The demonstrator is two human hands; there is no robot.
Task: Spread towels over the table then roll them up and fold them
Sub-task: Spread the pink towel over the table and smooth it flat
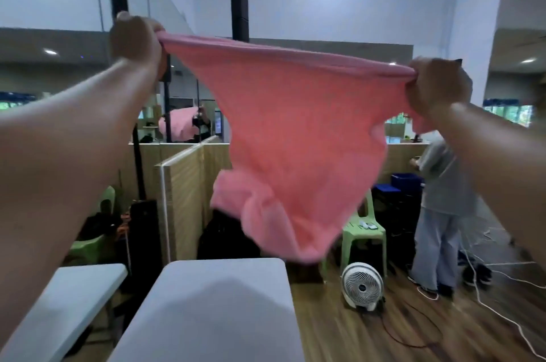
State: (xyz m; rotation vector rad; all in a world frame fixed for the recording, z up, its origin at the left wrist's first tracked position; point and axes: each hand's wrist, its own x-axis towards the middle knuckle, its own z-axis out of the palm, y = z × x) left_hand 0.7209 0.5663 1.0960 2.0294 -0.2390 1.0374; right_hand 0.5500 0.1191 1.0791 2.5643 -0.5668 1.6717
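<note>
The left hand (134, 38) and right hand (437, 87), spread wide apart, each clench a top corner of the pink towel (292, 137), which hangs stretched in the air above the white table (212, 311); right of the table, a fan (362, 286) stands on the floor.

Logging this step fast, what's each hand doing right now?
Left hand: closed, gripping one top corner of the towel.
Right hand: closed, gripping the other top corner; towel held in the air above the table.

Both arms outstretched, left hand (134, 36) raised higher, right hand (437, 85) fisted
</note>
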